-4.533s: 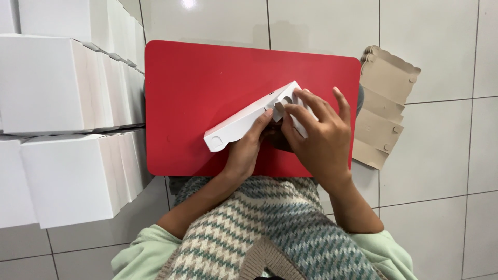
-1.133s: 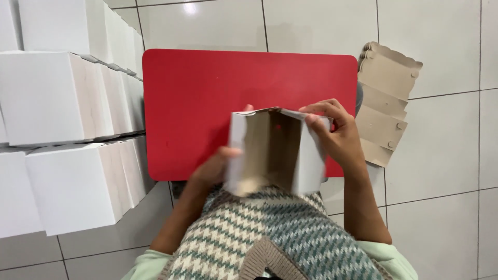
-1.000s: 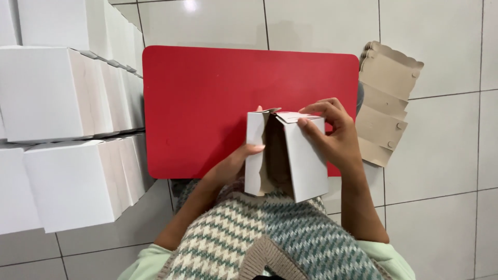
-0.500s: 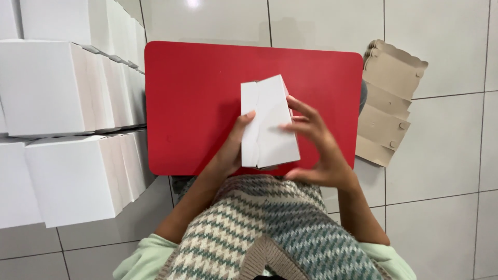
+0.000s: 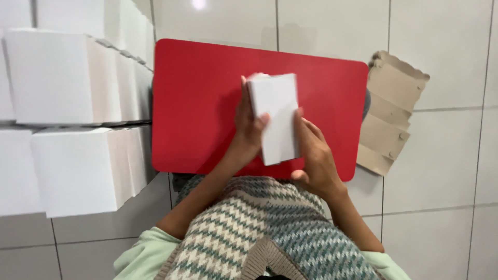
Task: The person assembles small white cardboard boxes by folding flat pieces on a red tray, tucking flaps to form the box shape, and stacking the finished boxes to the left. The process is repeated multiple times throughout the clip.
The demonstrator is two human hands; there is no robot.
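A small white cardboard box (image 5: pixel 276 116), folded into shape, stands over the near middle of the red table (image 5: pixel 202 103). My left hand (image 5: pixel 248 123) grips its left side, fingers wrapped onto the front face. Against the box's right edge and lower corner presses my right hand (image 5: pixel 314 158). Both hands hold the box between them.
Stacks of finished white boxes (image 5: pixel 67 124) fill the left side, close to the table's left edge. A pile of flat brown cardboard blanks (image 5: pixel 389 116) lies on the tiled floor beyond the table's right edge. My knitted patterned garment (image 5: pixel 264 233) is below.
The flat white blank was opened into a box with its brown inside showing, then closed and turned. Now it stands a little farther from me, white faces outward, between both hands.
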